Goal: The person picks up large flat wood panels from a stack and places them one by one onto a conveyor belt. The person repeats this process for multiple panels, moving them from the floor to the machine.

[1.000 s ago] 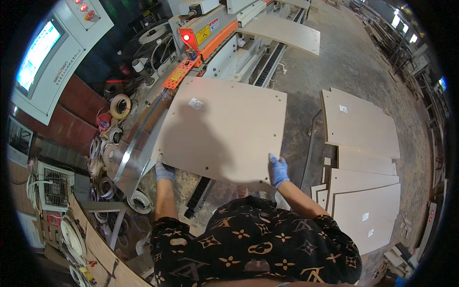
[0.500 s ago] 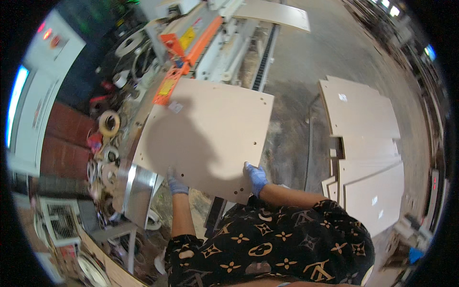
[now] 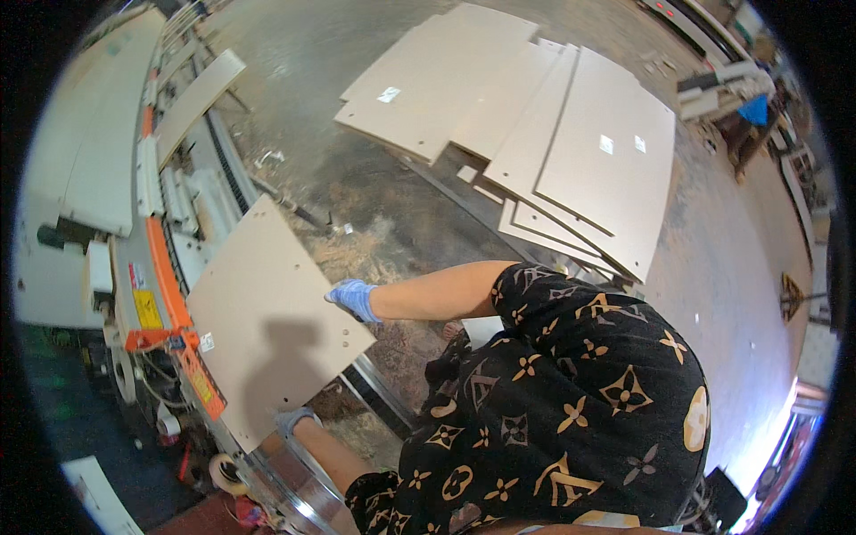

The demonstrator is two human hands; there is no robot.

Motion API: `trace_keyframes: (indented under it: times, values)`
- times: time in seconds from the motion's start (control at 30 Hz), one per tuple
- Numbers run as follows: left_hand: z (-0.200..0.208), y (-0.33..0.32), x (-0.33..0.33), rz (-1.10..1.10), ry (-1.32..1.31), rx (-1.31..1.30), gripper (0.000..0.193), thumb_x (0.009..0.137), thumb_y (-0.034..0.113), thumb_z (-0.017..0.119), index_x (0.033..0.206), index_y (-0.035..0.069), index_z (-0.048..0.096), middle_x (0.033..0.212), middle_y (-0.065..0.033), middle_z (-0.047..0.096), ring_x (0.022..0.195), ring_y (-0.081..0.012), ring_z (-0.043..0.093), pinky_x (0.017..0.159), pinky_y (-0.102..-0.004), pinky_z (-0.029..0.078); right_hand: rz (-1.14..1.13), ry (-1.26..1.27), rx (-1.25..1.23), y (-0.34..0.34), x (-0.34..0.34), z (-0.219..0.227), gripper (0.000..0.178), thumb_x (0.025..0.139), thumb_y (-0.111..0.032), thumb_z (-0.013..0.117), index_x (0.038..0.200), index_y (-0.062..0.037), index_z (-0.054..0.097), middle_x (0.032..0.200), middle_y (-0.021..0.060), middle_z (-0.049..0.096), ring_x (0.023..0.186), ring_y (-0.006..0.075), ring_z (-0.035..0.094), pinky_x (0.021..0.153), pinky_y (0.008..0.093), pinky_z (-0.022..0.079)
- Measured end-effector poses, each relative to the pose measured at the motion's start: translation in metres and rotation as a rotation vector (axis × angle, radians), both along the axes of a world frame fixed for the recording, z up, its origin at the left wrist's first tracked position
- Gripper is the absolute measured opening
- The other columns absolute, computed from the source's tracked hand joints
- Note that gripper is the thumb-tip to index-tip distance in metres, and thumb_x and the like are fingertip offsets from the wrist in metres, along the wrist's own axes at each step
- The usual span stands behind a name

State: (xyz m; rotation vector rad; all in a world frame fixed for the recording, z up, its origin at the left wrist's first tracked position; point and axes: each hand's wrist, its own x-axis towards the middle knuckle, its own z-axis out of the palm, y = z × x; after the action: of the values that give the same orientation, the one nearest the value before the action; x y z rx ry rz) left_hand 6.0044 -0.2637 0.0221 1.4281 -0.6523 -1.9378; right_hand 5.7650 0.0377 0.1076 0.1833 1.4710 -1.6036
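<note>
A flat pale board (image 3: 254, 276) with several small drilled holes and a small white label lies along the orange-edged machine (image 3: 165, 267) at the left. My gloved left hand (image 3: 294, 419) grips the board's near edge close to its lower corner, and some of its fingers are hidden. Farther up, my gloved right hand (image 3: 355, 299) is closed on the board's right-hand edge, its fingertips partly out of sight. Both gloves are bluish. A shadow falls across the board's lower part.
Several pale boards (image 3: 606, 152) lie stacked unevenly at the upper right. A narrow board (image 3: 198, 107) lies across the machine's far part. A shiny metal plate (image 3: 299, 495) is beside my left forearm. Tape rolls (image 3: 227, 474) sit at the lower left.
My view has swung to the right, so the machine and the board now appear farther left and the stack more central. Both hands still hold the board.
</note>
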Motion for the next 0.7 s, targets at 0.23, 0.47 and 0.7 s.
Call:
trace_keyframes:
  times: [0.23, 0.47, 0.7]
  values:
    - [0.049, 0.078, -0.068, 0.174, -0.064, -0.259, 0.048, 0.098, 0.033, 0.045, 0.138, 0.006, 0.041, 0.142, -0.0113, 0.044, 0.125, -0.0290, 0.047, 0.098, -0.0439, 0.046, -0.410, 0.741, 0.591, 0.303, -0.058, -0.052, 0.047, 0.081, -0.034, 0.070, 0.119, -0.0083, 0.062, 0.110, 0.0114, 0.065, 0.111, 0.0239, 0.057, 0.095, 0.0366, 0.046]
    - [0.015, 0.208, -0.141, -0.128, 0.010, -0.718, 0.051, 0.097, 0.029, 0.050, 0.140, 0.005, 0.037, 0.138, -0.0113, 0.045, 0.125, -0.0281, 0.046, 0.104, -0.0456, 0.038, -0.861, 0.034, 1.439, 0.617, 0.011, -0.056, 0.071, 0.070, -0.040, 0.071, 0.129, -0.0062, 0.051, 0.123, 0.0205, 0.057, 0.113, 0.0349, 0.056, 0.096, 0.0428, 0.046]
    - [-0.052, 0.357, -0.231, -0.782, 0.232, -0.964, 0.058, 0.091, 0.023, 0.062, 0.139, 0.003, 0.036, 0.135, -0.0141, 0.046, 0.123, -0.0279, 0.046, 0.101, -0.0391, 0.041, -0.891, 0.268, 1.272, 0.624, -0.005, -0.106, 0.074, 0.071, -0.035, 0.072, 0.135, -0.0079, 0.045, 0.130, 0.0238, 0.050, 0.119, 0.0383, 0.052, 0.100, 0.0419, 0.043]
